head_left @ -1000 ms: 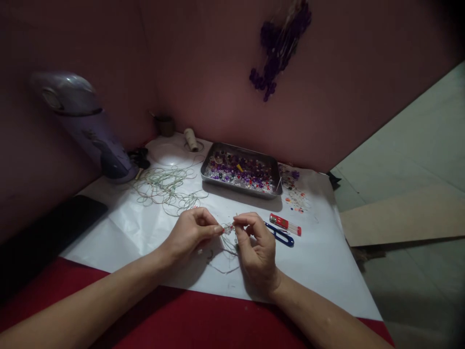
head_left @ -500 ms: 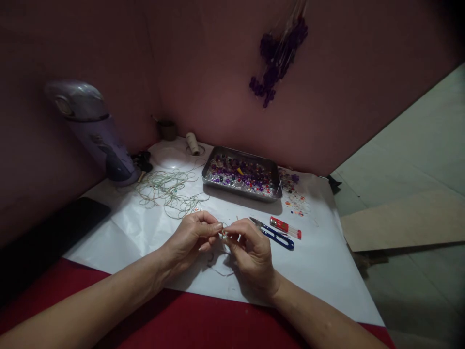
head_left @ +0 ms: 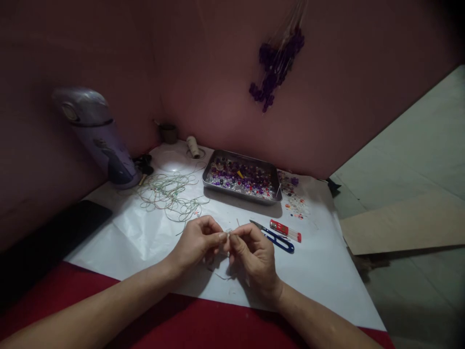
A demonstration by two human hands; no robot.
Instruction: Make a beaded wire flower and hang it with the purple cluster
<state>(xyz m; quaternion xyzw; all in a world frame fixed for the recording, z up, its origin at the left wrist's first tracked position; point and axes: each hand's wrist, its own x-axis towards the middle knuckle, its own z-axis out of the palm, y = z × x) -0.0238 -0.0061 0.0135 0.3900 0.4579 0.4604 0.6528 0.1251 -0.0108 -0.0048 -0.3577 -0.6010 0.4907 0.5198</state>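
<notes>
My left hand [head_left: 198,242] and my right hand [head_left: 254,254] meet above the white sheet [head_left: 316,286], each closed in a pinch. Between their fingertips is a thin cord with a small pale piece on it, mostly covered by the fingers. A strand of cord [head_left: 221,277] shows below the hands, over the sheet. Just right of my right hand lie dark blue thread snips [head_left: 281,241] and a red-and-clear lighter [head_left: 286,230]. Left of my left hand, a loose tangle of greenish cord [head_left: 170,194] spreads on the sheet.
Behind the hands stands a metal tray [head_left: 241,195] of purple, clear and red beads; more loose beads [head_left: 296,206] lie right of it. A thread spool [head_left: 193,147], a small dark cup [head_left: 168,133] and a purple bottle [head_left: 103,140] stand further back. Purple bead strings [head_left: 278,68] hang on the wall.
The fingertips of both hands have come closer together, and the orange bit seen between them is now hidden. The view has shifted slightly; the objects on the sheet stay put.
</notes>
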